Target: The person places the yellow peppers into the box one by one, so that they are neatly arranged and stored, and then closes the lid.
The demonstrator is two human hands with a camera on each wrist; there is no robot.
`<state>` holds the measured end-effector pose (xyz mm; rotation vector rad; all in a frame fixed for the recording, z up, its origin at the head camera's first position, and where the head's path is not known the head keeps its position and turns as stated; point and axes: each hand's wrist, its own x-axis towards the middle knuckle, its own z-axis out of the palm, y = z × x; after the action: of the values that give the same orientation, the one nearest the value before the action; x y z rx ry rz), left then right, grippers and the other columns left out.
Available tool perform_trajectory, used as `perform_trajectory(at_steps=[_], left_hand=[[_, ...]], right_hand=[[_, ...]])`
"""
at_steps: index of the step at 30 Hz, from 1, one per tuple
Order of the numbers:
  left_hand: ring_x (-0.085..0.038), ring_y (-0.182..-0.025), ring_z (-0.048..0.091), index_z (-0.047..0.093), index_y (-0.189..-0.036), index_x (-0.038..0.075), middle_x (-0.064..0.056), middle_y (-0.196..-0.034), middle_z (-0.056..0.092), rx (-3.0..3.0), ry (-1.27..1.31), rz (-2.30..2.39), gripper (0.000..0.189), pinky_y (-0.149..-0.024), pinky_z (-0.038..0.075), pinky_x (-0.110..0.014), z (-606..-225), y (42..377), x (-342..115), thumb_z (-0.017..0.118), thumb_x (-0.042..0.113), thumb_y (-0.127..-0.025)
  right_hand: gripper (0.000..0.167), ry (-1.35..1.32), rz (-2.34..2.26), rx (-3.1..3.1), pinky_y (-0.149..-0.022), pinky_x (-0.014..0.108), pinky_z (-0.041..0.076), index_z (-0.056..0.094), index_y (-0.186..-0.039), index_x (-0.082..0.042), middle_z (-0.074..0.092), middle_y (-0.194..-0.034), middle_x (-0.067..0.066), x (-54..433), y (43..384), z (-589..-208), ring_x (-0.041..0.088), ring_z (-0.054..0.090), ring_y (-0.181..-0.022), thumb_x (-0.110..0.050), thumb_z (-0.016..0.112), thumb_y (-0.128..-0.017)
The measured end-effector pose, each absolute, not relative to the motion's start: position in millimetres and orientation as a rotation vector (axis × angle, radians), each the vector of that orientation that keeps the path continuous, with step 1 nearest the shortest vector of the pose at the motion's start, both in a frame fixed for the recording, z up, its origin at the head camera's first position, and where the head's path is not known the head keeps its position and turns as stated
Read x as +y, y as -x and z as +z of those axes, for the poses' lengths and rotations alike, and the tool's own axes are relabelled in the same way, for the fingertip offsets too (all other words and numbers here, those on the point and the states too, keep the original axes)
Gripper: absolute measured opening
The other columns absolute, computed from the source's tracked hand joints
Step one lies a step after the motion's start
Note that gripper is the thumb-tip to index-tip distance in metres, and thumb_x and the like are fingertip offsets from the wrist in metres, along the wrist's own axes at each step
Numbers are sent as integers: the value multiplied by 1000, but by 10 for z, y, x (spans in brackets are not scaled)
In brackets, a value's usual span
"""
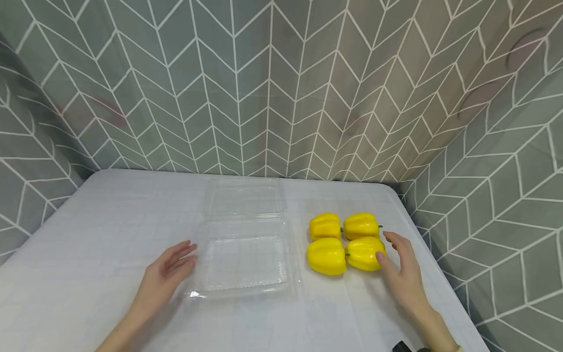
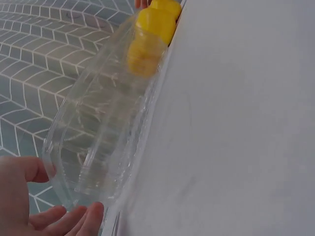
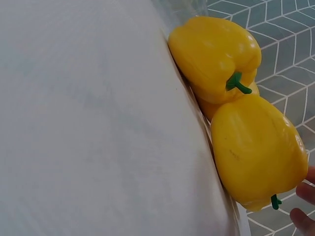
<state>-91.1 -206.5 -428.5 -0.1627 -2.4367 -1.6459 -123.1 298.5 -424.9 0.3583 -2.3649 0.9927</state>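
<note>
Left hand [image 1: 163, 274] relaxed, clear container [image 1: 246, 264] at its three o'clock | my right hand [image 1: 404, 278] well apart, also relaxed, four yellow peppers [image 1: 326, 256] at its ten o'clock

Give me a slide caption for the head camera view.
Left hand beside an open, clear plastic container; right hand beside four yellow bell peppers on a white tabletop.

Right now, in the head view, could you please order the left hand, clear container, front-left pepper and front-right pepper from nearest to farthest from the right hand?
1. Front-right pepper: beside the right hand.
2. Front-left pepper: just left of that.
3. Clear container: left of both peppers.
4. Left hand: by the container's left edge.
</note>
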Motion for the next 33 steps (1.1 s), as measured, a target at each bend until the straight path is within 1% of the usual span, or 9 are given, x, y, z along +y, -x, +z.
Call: perform_trajectory(at_steps=[4, 7, 10, 13, 18, 20, 24, 29, 33], left_hand=[[2, -111, 64, 49, -142, -2, -12, -135, 64, -2394, 164, -1727, 49, -88, 54, -12, -4312, 913, -2035, 65, 12, -98], [0, -111, 65, 49, -141, -2, -16, -135, 63, -2385, 178, -1719, 49, -88, 54, -12, -4319, 915, -2011, 66, 11, -97], [0, -111, 65, 51, -140, -1, -22, -134, 62, -2385, 182, -1672, 47, -88, 54, -12, -4324, 914, -1996, 66, 10, -97], [0, -110, 65, 52, -139, -2, -23, -133, 62, -2377, 180, -1646, 46, -89, 54, -12, -4332, 913, -1993, 66, 8, -97], [-1, -109, 67, 53, -138, -3, -24, -131, 63, -2352, 177, -1667, 45, -89, 53, -12, -4340, 912, -1995, 66, 5, -96], [-2, -109, 67, 54, -138, -3, -23, -131, 64, -2345, 174, -1670, 44, -89, 53, -12, -4336, 914, -1994, 66, 5, -96], [-2, -109, 67, 55, -137, -3, -20, -130, 65, -2340, 168, -1677, 44, -90, 53, -12, -4326, 918, -1995, 66, 8, -96], [-1, -110, 66, 56, -137, -3, -15, -129, 67, -2339, 160, -1687, 44, -89, 53, -12, -4334, 919, -2000, 67, 9, -97], [-2, -108, 67, 57, -136, -3, -16, -128, 67, -2334, 169, -1662, 43, -88, 54, -12, -4343, 909, -2004, 68, 7, -96]], right_hand=[[56, -383, 999, -2362, -102, 7, 30, 52, -139, 1, 52, -135, 16, 2976, 1211, -4278, -3, 40, -121, 6, 69, -85], [58, -373, 1028, -2382, -103, 8, 30, 51, -139, 0, 50, -136, 15, 2969, 1187, -4284, -5, 38, -124, 6, 70, -85], [61, -368, 1029, -2426, -103, 7, 29, 49, -141, -1, 48, -138, 14, 2960, 1183, -4293, 1, 40, -124, 2, 72, -85], [65, -377, 1018, -2456, -103, 7, 29, 46, -143, -2, 47, -139, 14, 2955, 1202, -4313, 7, 40, -124, 0, 74, -84], [70, -398, 1016, -2454, -102, 8, 30, 45, -143, -1, 46, -138, 15, 2958, 1232, -4343, 6, 38, -126, -1, 77, -81], [71, -395, 1011, -2455, -100, 7, 30, 45, -143, -1, 46, -138, 15, 2954, 1232, -4347, 7, 39, -126, -2, 78, -80], [74, -371, 1005, -2476, -99, 6, 29, 44, -145, -3, 46, -139, 14, 2942, 1225, -4348, 15, 40, -126, -4, 80, -80], [76, -359, 1001, -2509, -99, 4, 28, 43, -145, -4, 45, -140, 14, 2937, 1225, -4349, 18, 39, -127, -6, 81, -80], [79, -362, 996, -2534, -98, 0, 24, 41, -146, -3, 43, -139, 17, 2937, 1223, -4352, 26, 40, -126, -8, 83, -79]])
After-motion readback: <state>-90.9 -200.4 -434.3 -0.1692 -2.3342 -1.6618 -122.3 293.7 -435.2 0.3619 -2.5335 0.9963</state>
